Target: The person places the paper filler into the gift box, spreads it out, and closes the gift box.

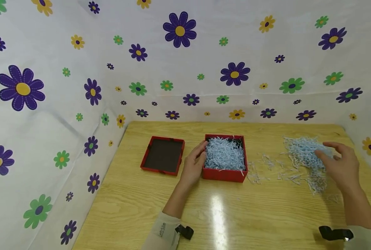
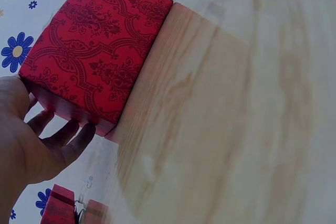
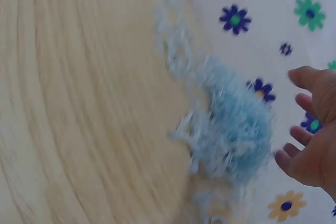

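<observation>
An open red box [image 1: 224, 175] stands on the table, filled with pale blue shredded paper [image 1: 224, 154]. My left hand [image 1: 192, 166] rests against its left side. In the left wrist view, the fingertips of that hand [image 2: 31, 148] touch the side of the box [image 2: 100, 48], which has a dark scroll pattern. Over on the right, my right hand [image 1: 343, 166] hovers by a loose heap of the same shredded paper [image 1: 302, 152], thumb and fingers spread apart. The right wrist view shows this hand [image 3: 315, 135] beside the heap [image 3: 239, 124], holding nothing.
Left of the box lies a red lid [image 1: 163, 155], its dark inside facing up. Stray paper shreds [image 1: 268, 161] lie scattered between box and heap. A white cloth with flowers [image 1: 201, 52] hangs behind the wooden table [image 1: 260, 215] and along its sides.
</observation>
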The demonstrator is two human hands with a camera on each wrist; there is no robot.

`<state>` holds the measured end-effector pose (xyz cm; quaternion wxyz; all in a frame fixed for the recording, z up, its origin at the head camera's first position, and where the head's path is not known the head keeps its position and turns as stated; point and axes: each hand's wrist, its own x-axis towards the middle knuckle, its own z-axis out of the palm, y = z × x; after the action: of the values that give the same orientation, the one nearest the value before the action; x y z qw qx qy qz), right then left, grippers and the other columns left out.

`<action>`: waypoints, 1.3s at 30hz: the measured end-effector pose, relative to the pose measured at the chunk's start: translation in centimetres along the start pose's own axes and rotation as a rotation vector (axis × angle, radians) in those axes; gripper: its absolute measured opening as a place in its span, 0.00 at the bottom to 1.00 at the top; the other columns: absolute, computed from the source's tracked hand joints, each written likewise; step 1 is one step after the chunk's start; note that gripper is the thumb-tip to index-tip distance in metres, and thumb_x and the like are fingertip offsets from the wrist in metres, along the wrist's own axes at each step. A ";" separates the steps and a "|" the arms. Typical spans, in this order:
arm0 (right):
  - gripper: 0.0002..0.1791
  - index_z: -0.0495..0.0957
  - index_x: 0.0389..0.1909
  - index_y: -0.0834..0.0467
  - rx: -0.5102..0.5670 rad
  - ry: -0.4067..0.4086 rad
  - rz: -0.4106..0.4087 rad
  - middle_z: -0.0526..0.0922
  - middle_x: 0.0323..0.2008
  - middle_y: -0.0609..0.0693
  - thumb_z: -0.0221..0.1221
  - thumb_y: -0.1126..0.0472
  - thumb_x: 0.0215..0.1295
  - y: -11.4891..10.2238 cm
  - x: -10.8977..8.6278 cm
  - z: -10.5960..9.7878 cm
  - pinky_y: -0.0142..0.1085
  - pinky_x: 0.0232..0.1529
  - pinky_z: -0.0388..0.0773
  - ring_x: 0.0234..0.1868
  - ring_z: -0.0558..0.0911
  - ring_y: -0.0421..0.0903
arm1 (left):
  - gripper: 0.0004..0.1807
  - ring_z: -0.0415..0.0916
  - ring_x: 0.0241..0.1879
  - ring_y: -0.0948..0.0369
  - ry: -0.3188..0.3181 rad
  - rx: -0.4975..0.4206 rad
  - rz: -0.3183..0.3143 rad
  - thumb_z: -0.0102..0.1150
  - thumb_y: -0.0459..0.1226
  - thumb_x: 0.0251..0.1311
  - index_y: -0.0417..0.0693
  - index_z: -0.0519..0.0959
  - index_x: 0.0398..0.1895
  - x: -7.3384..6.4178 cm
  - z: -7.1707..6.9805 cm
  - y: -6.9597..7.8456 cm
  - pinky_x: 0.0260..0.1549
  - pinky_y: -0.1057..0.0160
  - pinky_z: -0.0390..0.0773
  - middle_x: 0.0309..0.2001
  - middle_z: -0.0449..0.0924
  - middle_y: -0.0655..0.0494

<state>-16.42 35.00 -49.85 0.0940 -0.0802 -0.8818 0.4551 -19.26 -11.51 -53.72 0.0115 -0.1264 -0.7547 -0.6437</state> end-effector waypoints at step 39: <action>0.27 0.71 0.70 0.70 -0.316 -0.059 -0.066 0.68 0.66 0.82 0.60 0.60 0.79 0.6 -1.3 -0.4 0.68 0.42 0.74 0.59 0.70 0.82 | 0.26 0.60 0.79 0.61 -0.004 -0.001 -0.015 0.49 0.42 0.84 0.60 0.68 0.81 0.0 -0.1 0.2 0.72 0.50 0.70 0.82 0.61 0.59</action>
<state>-15.00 35.32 -50.21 0.0695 -0.0515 -0.9469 0.3096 -19.23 -11.53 -53.49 0.0051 -0.1222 -0.7554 -0.6437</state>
